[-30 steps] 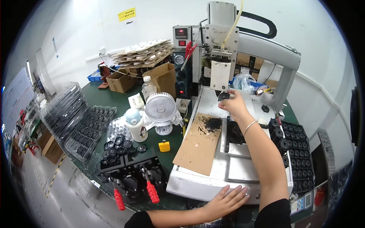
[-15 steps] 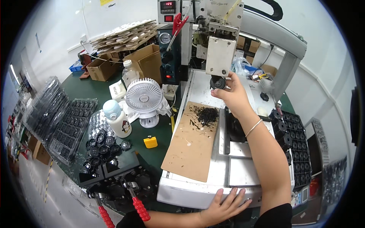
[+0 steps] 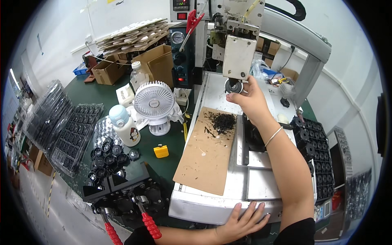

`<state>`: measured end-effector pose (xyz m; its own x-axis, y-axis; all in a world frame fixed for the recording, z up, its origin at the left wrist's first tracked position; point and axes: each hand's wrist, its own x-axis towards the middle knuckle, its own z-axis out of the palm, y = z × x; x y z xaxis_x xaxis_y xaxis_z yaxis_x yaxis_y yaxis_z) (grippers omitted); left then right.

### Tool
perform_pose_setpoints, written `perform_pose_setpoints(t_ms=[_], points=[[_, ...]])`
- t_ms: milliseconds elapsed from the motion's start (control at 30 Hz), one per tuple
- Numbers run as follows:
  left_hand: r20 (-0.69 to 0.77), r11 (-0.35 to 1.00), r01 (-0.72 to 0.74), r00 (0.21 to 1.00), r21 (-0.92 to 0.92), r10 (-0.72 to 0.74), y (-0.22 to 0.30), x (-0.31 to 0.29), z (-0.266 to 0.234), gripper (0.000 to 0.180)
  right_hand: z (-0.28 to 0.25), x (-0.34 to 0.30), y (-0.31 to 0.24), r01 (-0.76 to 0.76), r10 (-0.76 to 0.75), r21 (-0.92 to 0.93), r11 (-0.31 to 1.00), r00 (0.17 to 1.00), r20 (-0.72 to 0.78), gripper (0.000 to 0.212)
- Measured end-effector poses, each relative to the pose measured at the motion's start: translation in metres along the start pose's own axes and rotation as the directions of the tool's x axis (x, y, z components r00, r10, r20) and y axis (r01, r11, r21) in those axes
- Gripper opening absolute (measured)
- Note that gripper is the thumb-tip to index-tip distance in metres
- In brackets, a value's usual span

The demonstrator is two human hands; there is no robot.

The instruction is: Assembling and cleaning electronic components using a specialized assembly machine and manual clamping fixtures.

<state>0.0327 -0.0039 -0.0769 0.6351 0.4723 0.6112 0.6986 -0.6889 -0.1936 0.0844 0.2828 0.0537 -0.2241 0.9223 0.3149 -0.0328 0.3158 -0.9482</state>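
My right hand (image 3: 254, 102) is raised beneath the white block of the machine head (image 3: 241, 57). Its fingers and thumb pinch a round black plastic part (image 3: 233, 87), whose near face shows a pale ring at the rim. The part touches or nearly touches the underside of the head; the contact itself is hidden. Down at the machine's front edge, my left hand (image 3: 241, 224) lies with spread fingers on the white base (image 3: 192, 206). A brown cardboard sheet (image 3: 202, 167) lies on that base, with a heap of black scraps (image 3: 223, 121) on it.
Left of the machine stand a white fan (image 3: 154, 104), a bottle (image 3: 124, 128), a pile of round black parts (image 3: 108, 157) and a clamp fixture with red handles (image 3: 151, 224). Black trays (image 3: 320, 151) lie to the right. A grey metal arm (image 3: 296, 36) spans the upper right.
The round black part has turned slightly in my right hand, and its rim now looks brighter. The display at the top changed from red to green digits. My left hand stays in place.
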Motion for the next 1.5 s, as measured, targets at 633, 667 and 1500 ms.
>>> perform_pose_setpoints(t_ms=[633,667,1500], points=[[0.029,0.999,-0.043,0.999,0.008,0.043,-0.003,0.0,-0.003,0.045,-0.002,0.0,-0.001,0.004,-0.004,0.008,1.0,1.0,0.003,0.069],[0.029,0.999,-0.043,0.999,0.009,0.043,-0.003,0.0,-0.003,0.045,-0.003,0.0,0.0,0.004,-0.004,0.013,1.0,1.0,0.006,0.068],[0.031,0.999,-0.039,0.999,0.033,0.038,-0.002,0.0,-0.003,0.045,-0.003,-0.002,-0.001,-0.005,0.005,-0.014,1.0,1.0,0.005,0.06]])
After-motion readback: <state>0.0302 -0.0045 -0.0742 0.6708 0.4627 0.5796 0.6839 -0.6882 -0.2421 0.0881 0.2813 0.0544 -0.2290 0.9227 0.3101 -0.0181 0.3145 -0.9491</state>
